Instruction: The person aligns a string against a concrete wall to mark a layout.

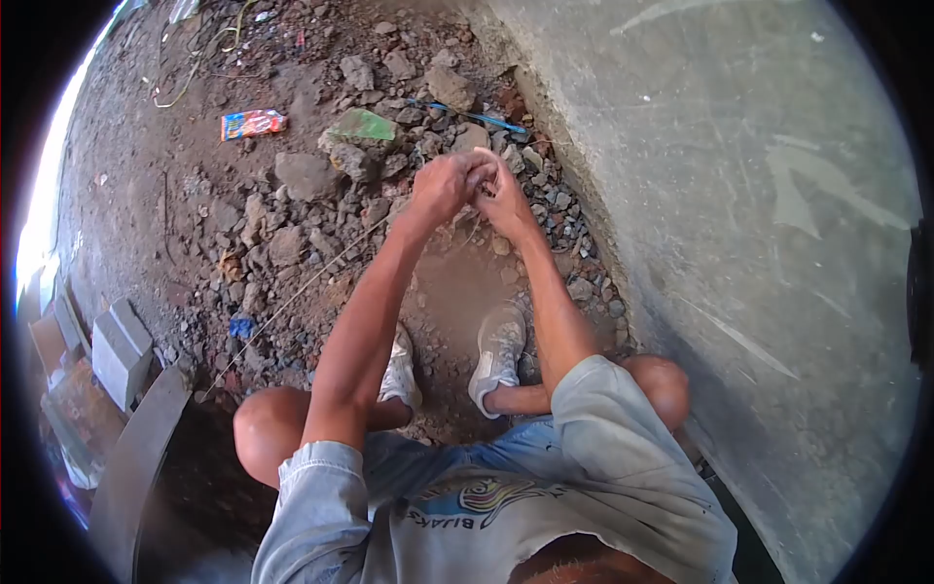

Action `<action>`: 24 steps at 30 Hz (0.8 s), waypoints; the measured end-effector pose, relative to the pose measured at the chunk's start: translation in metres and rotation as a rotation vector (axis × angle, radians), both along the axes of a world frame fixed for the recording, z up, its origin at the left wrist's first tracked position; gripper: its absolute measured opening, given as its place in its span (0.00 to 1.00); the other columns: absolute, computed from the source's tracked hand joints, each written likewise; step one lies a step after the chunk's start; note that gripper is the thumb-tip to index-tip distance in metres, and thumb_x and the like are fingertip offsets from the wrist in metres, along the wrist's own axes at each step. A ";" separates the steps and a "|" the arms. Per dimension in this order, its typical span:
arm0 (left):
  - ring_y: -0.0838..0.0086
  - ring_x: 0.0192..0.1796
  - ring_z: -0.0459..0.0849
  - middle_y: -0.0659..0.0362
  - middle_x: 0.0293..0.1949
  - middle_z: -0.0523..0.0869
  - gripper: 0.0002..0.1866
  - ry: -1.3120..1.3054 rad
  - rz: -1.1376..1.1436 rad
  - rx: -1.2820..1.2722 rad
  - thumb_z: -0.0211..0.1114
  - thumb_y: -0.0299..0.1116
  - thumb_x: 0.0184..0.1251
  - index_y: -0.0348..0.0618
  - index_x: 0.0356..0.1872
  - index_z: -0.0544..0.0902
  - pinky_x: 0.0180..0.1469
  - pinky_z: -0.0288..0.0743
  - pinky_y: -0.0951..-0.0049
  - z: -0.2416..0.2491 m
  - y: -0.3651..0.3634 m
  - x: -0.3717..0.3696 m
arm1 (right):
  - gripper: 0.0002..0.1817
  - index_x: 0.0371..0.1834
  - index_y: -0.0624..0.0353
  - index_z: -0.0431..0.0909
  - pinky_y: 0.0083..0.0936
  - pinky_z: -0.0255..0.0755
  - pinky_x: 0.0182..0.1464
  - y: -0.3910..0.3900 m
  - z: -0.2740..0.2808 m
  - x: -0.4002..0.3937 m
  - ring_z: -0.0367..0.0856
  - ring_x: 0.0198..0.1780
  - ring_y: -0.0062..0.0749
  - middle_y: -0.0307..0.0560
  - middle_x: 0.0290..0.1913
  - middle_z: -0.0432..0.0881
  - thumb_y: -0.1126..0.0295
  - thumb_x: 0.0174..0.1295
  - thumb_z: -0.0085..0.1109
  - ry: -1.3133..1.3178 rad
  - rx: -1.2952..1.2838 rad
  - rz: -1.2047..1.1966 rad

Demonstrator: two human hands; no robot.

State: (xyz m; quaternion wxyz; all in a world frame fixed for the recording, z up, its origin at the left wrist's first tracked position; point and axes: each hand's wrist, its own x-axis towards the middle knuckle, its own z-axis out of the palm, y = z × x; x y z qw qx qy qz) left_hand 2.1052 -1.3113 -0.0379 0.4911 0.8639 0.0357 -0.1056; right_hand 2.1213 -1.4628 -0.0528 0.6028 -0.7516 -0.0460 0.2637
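We look down from the head camera on a person crouched on bare dirt, knees wide, both arms stretched forward. The left hand (443,187) and right hand (501,200) meet out in front, touching one another above the rubble. Both have fingers curled in, pinched on a thin pale string (292,297). We see the string running from the hands down and to the left, taut, across the stones toward the near left, where it fades out near a curved dark plank (136,457). How the string sits inside the fingers we cannot tell; it is too fine.

Under the hands lies a patch of smoother brown soil (452,292), and nearer still the two pale shoes (498,350) planted on it, toes pointing away.

To the right a grey concrete wall (739,195) rises, its foot lined with loose stones (559,209). Far of the hands we note a green scrap (362,125) resting on rocks, a thin blue strip (467,114) just right of it, and well to the left an orange and blue wrapper (253,124) flat on the dirt. A small blue fragment (241,327) lies among the stones, just left of the string. At the near left edge stand grey concrete blocks (122,350), beside the plank.
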 end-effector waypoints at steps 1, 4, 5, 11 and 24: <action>0.52 0.44 0.86 0.50 0.42 0.88 0.14 0.014 -0.002 -0.022 0.58 0.43 0.71 0.52 0.48 0.86 0.45 0.78 0.57 -0.010 -0.003 0.007 | 0.25 0.62 0.59 0.70 0.31 0.76 0.52 -0.003 -0.010 0.004 0.81 0.49 0.29 0.43 0.49 0.82 0.69 0.62 0.66 0.065 0.082 0.009; 0.52 0.44 0.86 0.50 0.42 0.88 0.14 0.005 -0.012 -0.015 0.58 0.45 0.71 0.53 0.47 0.87 0.45 0.78 0.56 -0.028 -0.009 0.019 | 0.11 0.51 0.60 0.78 0.15 0.71 0.33 -0.029 -0.023 0.007 0.76 0.29 0.16 0.36 0.30 0.80 0.67 0.70 0.57 0.215 0.130 -0.120; 0.52 0.44 0.86 0.51 0.41 0.88 0.14 -0.004 -0.025 0.016 0.58 0.44 0.71 0.51 0.47 0.87 0.45 0.78 0.56 -0.029 -0.013 0.023 | 0.11 0.48 0.59 0.80 0.13 0.68 0.30 -0.039 -0.020 0.007 0.73 0.26 0.14 0.33 0.27 0.78 0.64 0.70 0.58 0.261 0.115 -0.179; 0.54 0.47 0.85 0.52 0.45 0.88 0.16 0.007 -0.080 0.080 0.59 0.46 0.70 0.50 0.49 0.85 0.48 0.77 0.56 -0.009 -0.047 0.042 | 0.14 0.46 0.56 0.79 0.10 0.50 0.19 -0.066 0.002 0.006 0.61 0.20 0.09 0.29 0.23 0.71 0.57 0.70 0.60 0.289 0.150 -0.422; 0.54 0.44 0.86 0.53 0.42 0.88 0.13 -0.020 0.147 -0.015 0.59 0.45 0.70 0.51 0.46 0.85 0.46 0.78 0.54 -0.035 -0.103 0.076 | 0.12 0.49 0.47 0.75 0.14 0.55 0.18 -0.059 -0.029 0.034 0.60 0.17 0.15 0.29 0.23 0.67 0.55 0.71 0.58 0.425 0.412 -0.878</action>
